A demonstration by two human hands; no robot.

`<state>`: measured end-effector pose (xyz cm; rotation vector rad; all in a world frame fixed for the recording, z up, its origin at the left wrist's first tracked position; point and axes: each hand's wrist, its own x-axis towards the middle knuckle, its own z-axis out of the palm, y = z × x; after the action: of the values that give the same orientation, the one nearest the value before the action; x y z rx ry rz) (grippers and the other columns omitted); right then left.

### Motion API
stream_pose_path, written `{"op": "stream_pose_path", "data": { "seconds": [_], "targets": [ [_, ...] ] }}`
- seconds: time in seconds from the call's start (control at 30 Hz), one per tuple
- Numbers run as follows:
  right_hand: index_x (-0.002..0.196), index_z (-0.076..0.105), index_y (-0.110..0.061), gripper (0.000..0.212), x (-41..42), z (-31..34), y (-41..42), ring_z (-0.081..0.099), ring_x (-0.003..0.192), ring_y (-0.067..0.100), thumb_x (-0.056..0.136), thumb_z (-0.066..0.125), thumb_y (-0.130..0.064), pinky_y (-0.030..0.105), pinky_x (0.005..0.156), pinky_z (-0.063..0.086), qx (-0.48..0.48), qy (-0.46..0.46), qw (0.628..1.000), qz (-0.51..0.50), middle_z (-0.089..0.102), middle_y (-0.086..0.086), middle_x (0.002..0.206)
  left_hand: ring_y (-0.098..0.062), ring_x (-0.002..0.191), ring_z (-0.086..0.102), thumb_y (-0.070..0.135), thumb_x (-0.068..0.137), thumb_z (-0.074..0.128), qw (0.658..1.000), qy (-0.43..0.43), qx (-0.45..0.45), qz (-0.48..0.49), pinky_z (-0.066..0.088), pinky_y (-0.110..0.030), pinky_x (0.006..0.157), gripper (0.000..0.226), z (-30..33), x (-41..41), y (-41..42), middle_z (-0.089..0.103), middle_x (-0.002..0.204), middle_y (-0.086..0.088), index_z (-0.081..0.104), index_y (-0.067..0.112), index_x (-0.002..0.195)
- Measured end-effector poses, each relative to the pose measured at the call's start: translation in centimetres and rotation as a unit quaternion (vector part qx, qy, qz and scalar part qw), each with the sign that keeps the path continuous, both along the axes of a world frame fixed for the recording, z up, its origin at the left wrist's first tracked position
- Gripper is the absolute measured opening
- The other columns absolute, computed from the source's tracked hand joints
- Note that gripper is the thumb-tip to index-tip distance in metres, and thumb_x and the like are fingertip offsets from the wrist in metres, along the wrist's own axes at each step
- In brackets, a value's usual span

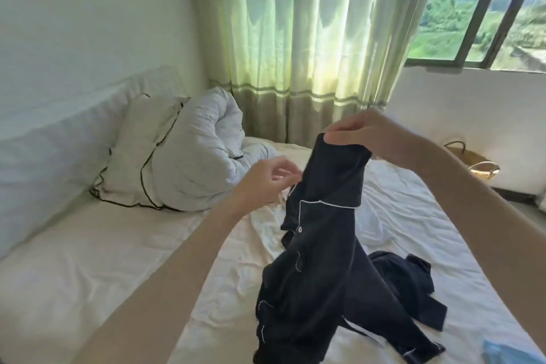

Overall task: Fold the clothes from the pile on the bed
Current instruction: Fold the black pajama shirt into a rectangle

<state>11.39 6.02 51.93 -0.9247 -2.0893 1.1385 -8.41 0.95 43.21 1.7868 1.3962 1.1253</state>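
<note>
Pinching the top edge of the black pyjama shirt, our right hand holds it up high over the far middle of the bed, fingers and thumb curled onto the fabric. From that grip the shirt hangs down and toward us, its long axis running from the raised hand to the near edge, where the lower part rests on the sheet. White piping and a button mark the front placket facing us.

Our left hand sits lower and to the left, fingers loosely curled, right beside the collar area; we cannot tell whether it already has any cloth between its fingertips. It is the nearer hand to the free shoulder, so we judge the next move is a grab there to spread the shirt wide.

To the right, on the sheet, lies another dark garment, touching or nearly touching the hanging shirt. Pillow and bunched duvet sit far left, well apart from the work.
</note>
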Motion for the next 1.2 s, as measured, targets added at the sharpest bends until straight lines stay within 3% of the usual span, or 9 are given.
{"op": "stream_pose_path", "data": {
  "seconds": [0.13,0.27,0.4,0.53,0.67,0.87,0.97,1.1,1.2],
  "targets": [
    [0.072,0.077,-0.033,0.019,-3.3,2.9,-1.9,0.071,0.081,0.009,0.082,0.068,-0.019,0.017,0.068,0.053,0.010,0.030,0.996,0.086,0.075,-0.005,0.082,-0.019,0.109,0.061,0.015,0.089,0.062,1.000,-0.016,0.011,0.007,0.048,-0.030,0.097,0.038,2.8,-2.2,-3.0,0.061,0.121,-0.006,0.053,0.010,0.126],
    [0.076,0.078,-0.028,0.013,-5.9,4.9,-3.4,0.070,0.084,0.009,0.079,0.068,-0.021,0.017,0.070,0.053,0.015,0.061,0.988,0.144,0.075,-0.003,0.086,-0.017,0.104,0.064,0.018,0.090,0.060,0.997,0.025,0.037,0.058,0.046,-0.028,0.094,0.023,3.5,-4.4,-5.8,0.070,0.107,-0.007,0.067,0.002,0.105],
    [0.083,0.078,-0.022,0.015,-7.3,5.9,-4.2,0.070,0.082,0.013,0.077,0.065,-0.026,0.020,0.068,0.053,-0.006,0.080,0.972,0.221,0.074,0.000,0.087,-0.010,0.125,0.048,0.016,0.092,0.059,0.999,0.028,0.019,0.042,0.039,-0.025,0.104,0.039,4.3,-6.8,-8.6,0.051,0.137,0.002,0.049,0.019,0.130],
    [0.085,0.076,-0.019,0.016,-9.3,6.3,-4.7,0.067,0.079,0.013,0.080,0.062,-0.026,0.021,0.067,0.053,-0.022,0.091,0.959,0.267,0.072,0.000,0.084,-0.017,0.113,0.058,0.008,0.095,0.051,1.000,0.012,0.000,0.024,0.044,-0.016,0.093,0.029,4.0,-7.3,-10.7,0.062,0.123,-0.014,0.057,-0.006,0.120],
    [0.088,0.075,-0.015,0.016,-10.1,5.9,-4.3,0.069,0.084,0.016,0.090,0.059,-0.017,0.020,0.067,0.053,-0.008,0.078,0.973,0.215,0.073,0.003,0.090,-0.010,0.077,0.060,0.008,0.098,0.046,0.994,-0.051,-0.011,0.097,0.047,-0.022,0.081,0.017,3.5,-9.6,-13.1,0.064,0.075,0.001,0.057,0.000,0.087],
    [0.082,0.074,-0.028,0.011,-12.3,3.2,-3.4,0.066,0.071,-0.003,0.087,0.067,-0.021,0.006,0.060,0.046,0.099,-0.005,0.994,0.035,0.071,-0.014,0.080,-0.011,0.080,0.059,0.019,0.102,0.038,0.966,-0.129,-0.024,0.221,0.046,-0.021,0.073,0.030,5.4,-14.7,-15.0,0.066,0.088,-0.004,0.061,0.000,0.102],
    [0.081,0.069,-0.029,0.012,-13.6,1.9,-3.4,0.058,0.075,-0.002,0.089,0.064,-0.023,0.011,0.065,0.039,0.181,-0.065,0.981,0.012,0.064,-0.018,0.080,0.005,0.059,0.059,0.023,0.102,0.037,0.968,-0.096,-0.039,0.227,0.042,-0.010,0.052,0.029,6.8,-15.6,-15.6,0.066,0.069,0.014,0.062,0.016,0.088],
    [0.079,0.065,-0.028,0.012,-14.6,0.5,-3.5,0.059,0.091,0.015,0.090,0.061,-0.029,0.026,0.082,0.042,0.197,-0.123,0.972,0.042,0.067,0.000,0.094,-0.010,0.079,0.055,0.026,0.102,0.037,0.964,-0.008,-0.043,0.264,0.041,-0.024,0.075,0.032,6.6,-16.9,-16.3,0.061,0.084,0.001,0.059,0.007,0.089],
    [0.087,0.071,-0.013,0.019,-15.4,-0.4,-3.5,0.061,0.086,0.019,0.090,0.062,-0.029,0.030,0.082,0.045,0.149,-0.151,0.974,0.077,0.068,0.008,0.093,-0.013,0.071,0.042,0.028,0.099,0.045,0.948,0.095,-0.061,0.297,0.032,-0.023,0.067,0.034,4.7,-18.0,-17.3,0.046,0.075,-0.005,0.058,0.003,0.080]
  ]
}}
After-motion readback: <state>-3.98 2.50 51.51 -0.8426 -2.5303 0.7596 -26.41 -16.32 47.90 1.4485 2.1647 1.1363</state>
